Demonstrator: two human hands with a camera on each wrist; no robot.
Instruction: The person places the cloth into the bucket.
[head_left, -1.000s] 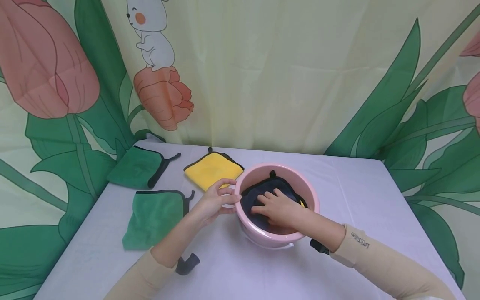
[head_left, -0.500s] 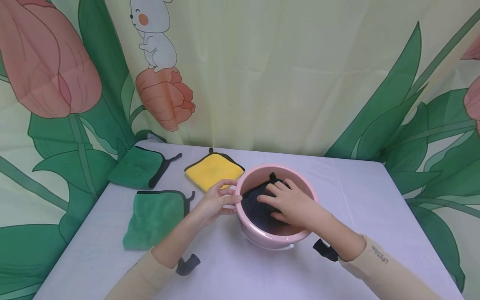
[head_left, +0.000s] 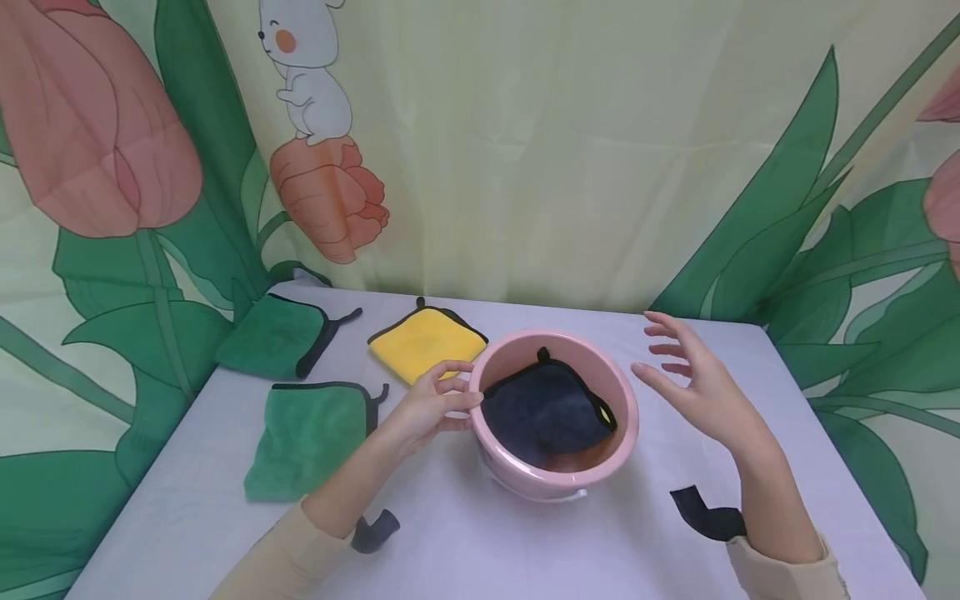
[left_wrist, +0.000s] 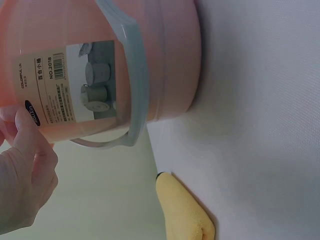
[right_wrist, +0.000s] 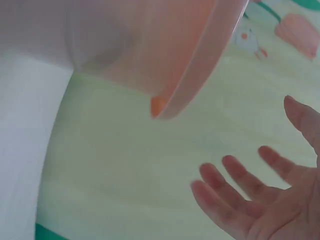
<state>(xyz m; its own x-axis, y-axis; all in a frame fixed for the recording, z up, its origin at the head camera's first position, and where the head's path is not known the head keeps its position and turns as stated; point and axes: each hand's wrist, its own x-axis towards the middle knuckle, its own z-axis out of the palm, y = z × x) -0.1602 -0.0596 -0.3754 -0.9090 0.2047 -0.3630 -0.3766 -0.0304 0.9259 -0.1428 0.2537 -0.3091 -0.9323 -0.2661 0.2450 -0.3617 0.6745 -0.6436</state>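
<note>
A pink bucket (head_left: 517,473) stands upright on the table. My left hand (head_left: 427,408) pinches its left rim between thumb and fingers; in the left wrist view this hand (left_wrist: 27,165) is at the rim beside a printed label (left_wrist: 65,82). Inside the bucket lies a dark navy cloth (head_left: 551,408) with black edging and a loop, a bit of yellow showing at its right corner. What is below it is hidden. My right hand (head_left: 697,379) hovers right of the bucket, apart from it, fingers spread and holding nothing, as the right wrist view also shows.
A folded yellow cloth (head_left: 423,337) lies behind my left hand. Two green cloths, a darker one (head_left: 273,333) at the back left and a lighter one (head_left: 311,437) nearer, lie left. The bucket's pale handle (left_wrist: 136,75) hangs down. A printed curtain (head_left: 525,167) stands behind the table.
My right hand has come out of the bucket, off the navy cloth, and moved right. The navy cloth stays inside. My left hand keeps its place on the rim.
</note>
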